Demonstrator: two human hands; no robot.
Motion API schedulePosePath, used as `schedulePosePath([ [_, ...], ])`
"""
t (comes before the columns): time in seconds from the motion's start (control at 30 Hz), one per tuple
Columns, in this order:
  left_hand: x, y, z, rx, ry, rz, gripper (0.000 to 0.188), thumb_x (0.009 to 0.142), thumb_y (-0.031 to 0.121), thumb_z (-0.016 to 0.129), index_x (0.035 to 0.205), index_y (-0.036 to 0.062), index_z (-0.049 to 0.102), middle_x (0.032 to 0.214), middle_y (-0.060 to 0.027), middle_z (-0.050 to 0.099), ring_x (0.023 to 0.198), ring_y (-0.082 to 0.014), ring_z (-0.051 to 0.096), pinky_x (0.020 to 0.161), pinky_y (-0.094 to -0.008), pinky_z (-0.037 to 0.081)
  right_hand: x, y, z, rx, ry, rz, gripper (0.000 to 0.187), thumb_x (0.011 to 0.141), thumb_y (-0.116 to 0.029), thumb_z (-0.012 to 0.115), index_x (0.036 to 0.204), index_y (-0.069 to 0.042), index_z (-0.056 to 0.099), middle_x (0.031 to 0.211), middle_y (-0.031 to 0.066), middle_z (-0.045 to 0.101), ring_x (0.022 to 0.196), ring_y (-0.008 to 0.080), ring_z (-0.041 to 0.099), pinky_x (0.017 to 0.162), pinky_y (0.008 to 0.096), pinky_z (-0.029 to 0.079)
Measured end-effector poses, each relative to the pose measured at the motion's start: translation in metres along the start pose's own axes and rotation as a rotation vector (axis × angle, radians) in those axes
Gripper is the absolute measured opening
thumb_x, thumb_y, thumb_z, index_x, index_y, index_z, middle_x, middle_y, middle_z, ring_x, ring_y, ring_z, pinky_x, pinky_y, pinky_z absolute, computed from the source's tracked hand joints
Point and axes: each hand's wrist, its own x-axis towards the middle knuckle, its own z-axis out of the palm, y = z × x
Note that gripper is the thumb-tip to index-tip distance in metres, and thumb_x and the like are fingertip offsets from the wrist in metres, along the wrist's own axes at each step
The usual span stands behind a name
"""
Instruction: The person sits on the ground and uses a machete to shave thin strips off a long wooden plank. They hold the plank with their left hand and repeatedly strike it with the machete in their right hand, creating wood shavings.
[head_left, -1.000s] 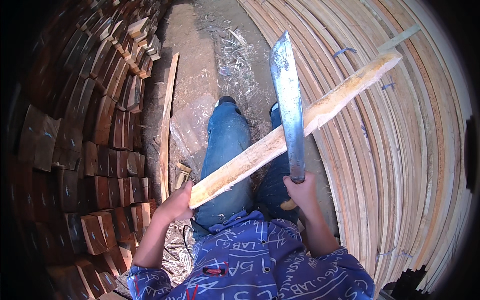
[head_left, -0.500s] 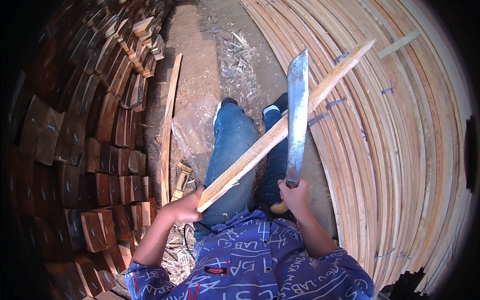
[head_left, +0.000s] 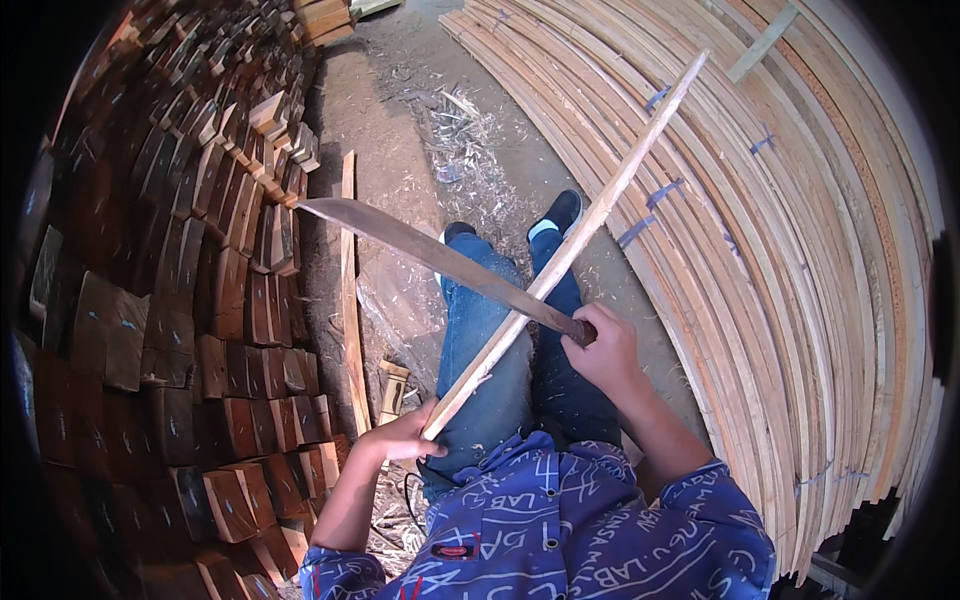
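Nearest, a blue patterned shirt point(head_left: 620, 545) fills the lower edge, with wood shavings point(head_left: 395, 520) and a thin dark cord point(head_left: 407, 492) just beside it on the left. The left hand point(head_left: 405, 437) is closed around the near end of a long pale wooden strip point(head_left: 600, 207), which slants up and to the right over the blue trousers point(head_left: 505, 395). The right hand point(head_left: 605, 350) grips the dark handle of a machete point(head_left: 430, 252), fingers wrapped round it; the blade points away to the left and crosses in front of the strip close to the handle, though whether the two touch cannot be told. Near the left hand a short notched piece of yellowish wood point(head_left: 392, 390) lies on the ground. Past it, a narrow plank point(head_left: 350, 290) lies lengthwise along the left, partly covered in view by the blade. A dark shoe point(head_left: 565, 208) rests on bare brown earth point(head_left: 375, 120), a narrow lane strewn farther off with a heap of pale shavings point(head_left: 465, 120). Stacked dark wood blocks point(head_left: 235, 290), ends outward, wall in the left side; a broad pile of long pale boards point(head_left: 740, 300) hems the right, with bluish ties point(head_left: 660, 190) among them and a short pale slat point(head_left: 765, 42) lying across. The strip's far end overlaps this pile in view. At the far upper left sit lighter stacked planks point(head_left: 325, 20).
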Motion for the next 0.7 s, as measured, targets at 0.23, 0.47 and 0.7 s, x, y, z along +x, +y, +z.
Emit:
schedulePosePath([
  [0.23,0.001,-0.033,0.014,-0.254,0.120,0.044,0.061,0.064,0.001,0.067,0.121,0.0044,0.044,0.094,-0.0040,0.045,0.088,-0.0168,0.049,0.080,-0.0299,0.047,0.025,0.001,0.007,-0.303,-0.280,-0.032,0.014,0.069,-0.013,0.066,0.078,-0.003,0.061,0.073,0.0172,0.065,0.070,0.0365,0.066,0.064,0.0477,0.053],
  [0.47,-0.018,-0.007,0.025,-0.475,0.275,0.009,0.042,0.068,-0.008,0.061,0.108,0.0036,0.054,0.087,-0.0013,0.052,0.080,-0.0122,0.054,0.073,-0.0273,0.050,0.035,0.004,0.018,-0.176,-0.380,0.074,0.015,0.067,-0.018,0.067,0.072,-0.003,0.065,0.070,0.0197,0.066,0.069,0.0387,0.067,0.067,0.0490,0.054],
  [0.7,-0.029,0.012,0.057,-0.043,0.768,0.027,0.038,0.074,-0.012,0.056,0.110,-0.0022,0.063,0.087,-0.0071,0.067,0.080,-0.0127,0.064,0.072,-0.0278,0.052,0.031,-0.006,0.002,-0.264,-0.487,0.017,0.017,0.067,-0.018,0.069,0.072,-0.002,0.068,0.070,0.0185,0.067,0.070,0.0360,0.069,0.067,0.0452,0.056],
])
